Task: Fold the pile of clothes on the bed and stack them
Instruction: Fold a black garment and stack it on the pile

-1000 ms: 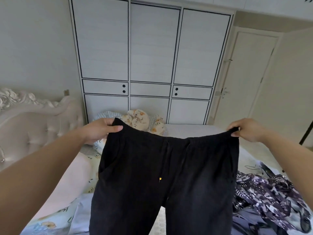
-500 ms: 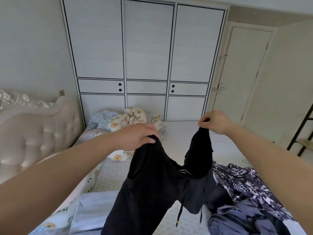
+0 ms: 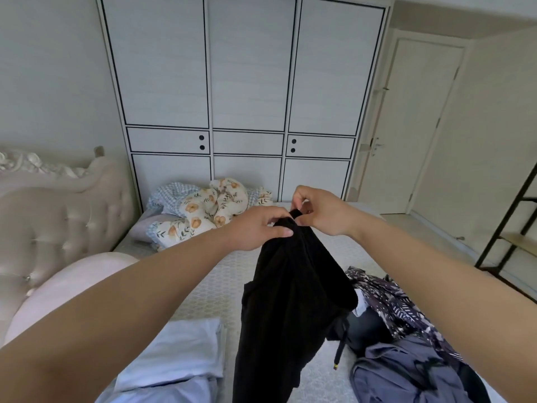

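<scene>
Both hands point(image 3: 290, 219) — black trousers point(image 3: 290, 301) pinched

1. Black trousers point(image 3: 293, 301) — held up in the air above the bed point(image 3: 220, 286), doubled lengthwise so the two waist corners meet at the top. The fabric hangs down in one long dark drape that runs off the bottom edge; a drawstring with a yellow tip dangles on the right side of it.
2. Light blue garment point(image 3: 174, 353) lies folded flat on the bed, left of the hanging trousers.
3. Unfolded pile on the right of the bed — a dark patterned garment with white markings point(image 3: 392, 301) lies crumpled, and a grey-blue garment point(image 3: 406, 373) is bunched just nearer the camera.
</scene>
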